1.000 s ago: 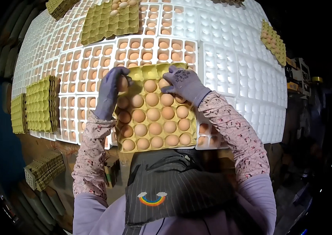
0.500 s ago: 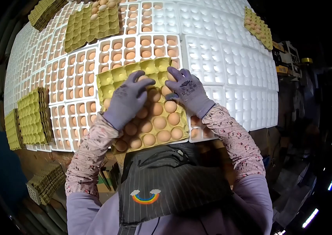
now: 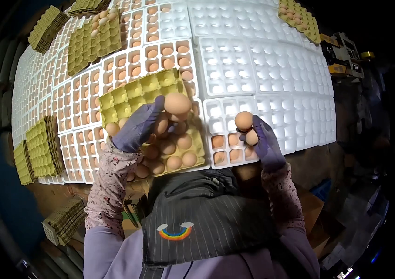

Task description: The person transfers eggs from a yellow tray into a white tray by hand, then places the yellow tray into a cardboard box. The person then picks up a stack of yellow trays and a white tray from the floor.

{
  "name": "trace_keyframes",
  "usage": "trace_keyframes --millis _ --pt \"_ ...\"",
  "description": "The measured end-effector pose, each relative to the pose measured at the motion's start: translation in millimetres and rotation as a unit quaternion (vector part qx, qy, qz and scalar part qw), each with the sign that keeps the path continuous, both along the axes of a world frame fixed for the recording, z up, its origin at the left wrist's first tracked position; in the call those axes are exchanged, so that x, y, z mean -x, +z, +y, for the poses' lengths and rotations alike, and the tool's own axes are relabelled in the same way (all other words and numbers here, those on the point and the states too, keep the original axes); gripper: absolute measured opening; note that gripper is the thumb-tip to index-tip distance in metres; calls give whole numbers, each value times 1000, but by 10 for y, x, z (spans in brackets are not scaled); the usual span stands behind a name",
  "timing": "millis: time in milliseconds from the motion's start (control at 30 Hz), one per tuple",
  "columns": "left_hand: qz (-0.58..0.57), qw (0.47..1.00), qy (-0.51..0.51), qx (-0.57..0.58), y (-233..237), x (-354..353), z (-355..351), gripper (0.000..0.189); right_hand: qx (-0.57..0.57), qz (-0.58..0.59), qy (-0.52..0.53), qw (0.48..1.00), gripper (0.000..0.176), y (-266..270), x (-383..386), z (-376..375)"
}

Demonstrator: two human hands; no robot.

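My left hand [image 3: 139, 125], in a purple-grey glove, is closed on eggs [image 3: 177, 103] above the yellow egg tray [image 3: 144, 86]; at least two show at its fingertips. Several brown eggs [image 3: 184, 141] lie in the near part of that tray, while its far rows are bare. My right hand [image 3: 268, 142], gloved too, grips two eggs [image 3: 244, 121], one above the other, over the white foam tray [image 3: 227, 104]. Several eggs [image 3: 218, 141] sit in the near cells of this white tray, and its far cells hold none.
White trays filled with eggs [image 3: 82, 104] cover the left side. White trays without eggs [image 3: 295, 111] spread to the right. Stacked yellow trays [image 3: 41, 144] stand at the left edge. Another yellow tray [image 3: 94, 44] with some eggs lies farther back, and one [image 3: 300, 21] at the far right.
Both hands have lifted eggs from the yellow tray. My right hand has moved right and nearer, over the white tray. My left hand has turned its fingers upward. The view has shifted a little.
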State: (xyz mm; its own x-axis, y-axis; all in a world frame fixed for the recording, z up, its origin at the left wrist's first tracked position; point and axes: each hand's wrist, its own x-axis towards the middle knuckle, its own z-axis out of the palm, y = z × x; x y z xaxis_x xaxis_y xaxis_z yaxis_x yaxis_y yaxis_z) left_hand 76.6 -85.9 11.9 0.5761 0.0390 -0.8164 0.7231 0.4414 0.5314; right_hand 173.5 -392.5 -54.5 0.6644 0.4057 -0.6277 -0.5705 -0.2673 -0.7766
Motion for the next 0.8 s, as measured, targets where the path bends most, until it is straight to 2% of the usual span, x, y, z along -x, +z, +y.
trace_keyframes --millis 67,100,133,167,200,233,267,333,367,400,467,500,533,567,600,667,733,800 --pt "-193 961 -152 -126 -547 -175 -121 44 -79 -136 -46 986 37 -291 -117 -285" --pt "-243 931 -189 -197 -583 -276 -291 42 3 -211 -40 977 32 -433 -190 -393" --pt "-239 933 -190 -193 -636 -325 -501 42 114 -343 53 931 37 -443 -245 -489" --pt "-291 804 -287 -431 -705 -349 -731 38 196 -430 106 875 40 -501 -271 -543" --pt "-318 606 -361 -633 -763 -389 -943 34 271 -509 157 801 42 -584 -292 -567" --pt "-231 605 -434 -627 -804 -454 -1136 38 288 -527 203 773 45 -651 -338 -577" --pt "-224 606 -435 -627 -875 -490 -1284 38 291 -584 230 722 43 -799 -404 -601" --pt "-117 535 -491 -678 -1058 -532 -1507 32 306 -599 270 689 39 -912 -468 -546" --pt "-102 524 -501 -681 -1131 -549 -1527 31 307 -610 294 668 33 -913 -478 -527" --pt "-95 525 -501 -682 -1121 -609 -1543 31 273 -630 333 647 29 -928 -489 -514" --pt "-114 643 -408 -638 -1091 -740 -1544 32 231 -563 388 692 29 -970 -417 -417" --pt "-170 663 -360 -635 -1309 -753 -1488 36 178 -540 403 717 33 -939 -403 -329" --pt "-162 664 -359 -636 -1350 -772 -1479 36 171 -540 407 717 33 -964 -395 -295" --pt "-150 689 -357 -612 -1369 -796 -1468 39 153 -507 392 752 29 -1005 -408 -262" --pt "-141 712 -354 -590 -1355 -841 -1449 42 136 -477 375 784 26 -1029 -471 -215" --pt "-129 720 -334 -594 -1331 -940 -1484 46 55 -409 239 879 11 -1029 -694 -187" --pt "-242 795 -155 -535 -1493 -1057 -1593 52 -24 -368 118 922 14 -1172 -815 -110" --pt "-302 746 -106 -584 -1823 -1166 -1730 54 8 -489 130 863 23 -1416 -879 -44"
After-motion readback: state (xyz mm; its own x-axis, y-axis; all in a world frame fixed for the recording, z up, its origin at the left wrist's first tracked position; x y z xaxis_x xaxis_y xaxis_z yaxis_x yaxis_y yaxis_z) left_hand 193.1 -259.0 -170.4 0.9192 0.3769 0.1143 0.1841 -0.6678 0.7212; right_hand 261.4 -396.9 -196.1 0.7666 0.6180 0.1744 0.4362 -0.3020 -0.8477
